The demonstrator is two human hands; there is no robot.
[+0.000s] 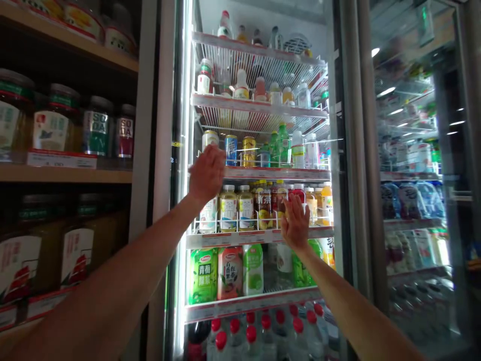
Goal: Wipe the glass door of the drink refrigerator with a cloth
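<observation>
My left hand (207, 173) is raised in front of the fridge's left side, before the shelf with cans. It is slightly blurred, with its fingers loosely extended and nothing visible in it. To its right stand a blue can (231, 150) and a gold can (248, 151). My right hand (295, 222) is open, fingers spread upward, in front of the bottle shelf beside dark tea bottles (264, 205). Neither hand visibly grips a bottle. Below are a green bottle (203, 276) and a reddish tea bottle (230, 273).
Wooden shelves (67, 174) with jars and bottles stand at the left. A metal door frame (363, 165) edges the lit fridge on the right, beside another glass-fronted fridge. Several red-capped bottles (251, 335) fill the bottom. Wire rails (259, 224) run along the shelf fronts.
</observation>
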